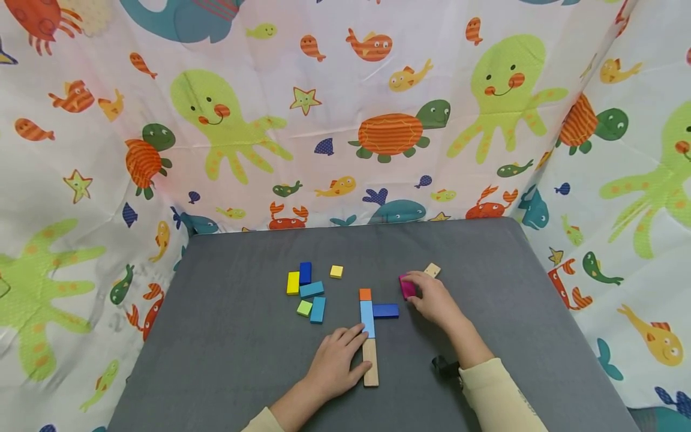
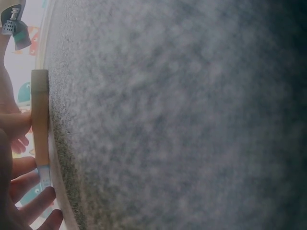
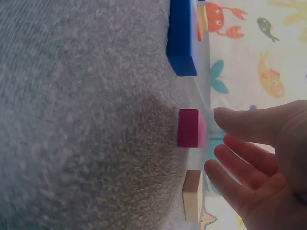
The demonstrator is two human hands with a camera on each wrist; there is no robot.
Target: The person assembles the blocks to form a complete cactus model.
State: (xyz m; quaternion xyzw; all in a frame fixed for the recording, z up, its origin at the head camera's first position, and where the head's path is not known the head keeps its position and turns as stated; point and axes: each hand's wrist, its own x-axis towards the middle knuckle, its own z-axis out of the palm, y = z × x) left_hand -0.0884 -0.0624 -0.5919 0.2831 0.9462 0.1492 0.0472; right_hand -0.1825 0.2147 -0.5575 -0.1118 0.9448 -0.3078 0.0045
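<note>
My left hand (image 1: 336,361) lies along the left side of a row of blocks, its fingers fairly straight. Its fingertips touch the light blue block (image 1: 367,318), and the thumb reaches onto the plain wooden block (image 1: 370,366) below it. An orange block (image 1: 365,294) tops the row; a dark blue block (image 1: 385,311) juts out to its right. My right hand (image 1: 433,298) is at a magenta block (image 1: 407,288). In the right wrist view, thumb and fingers stand apart around the near end of the magenta block (image 3: 188,128); contact is hard to make out.
Left of the row lie several loose blocks: yellow (image 1: 293,283), dark blue (image 1: 305,273), teal (image 1: 311,289) and green (image 1: 305,308). A small pale yellow block (image 1: 336,272) lies apart. Beyond the right hand is a wooden block (image 1: 432,270). A patterned curtain (image 1: 335,102) borders the grey table (image 1: 216,336).
</note>
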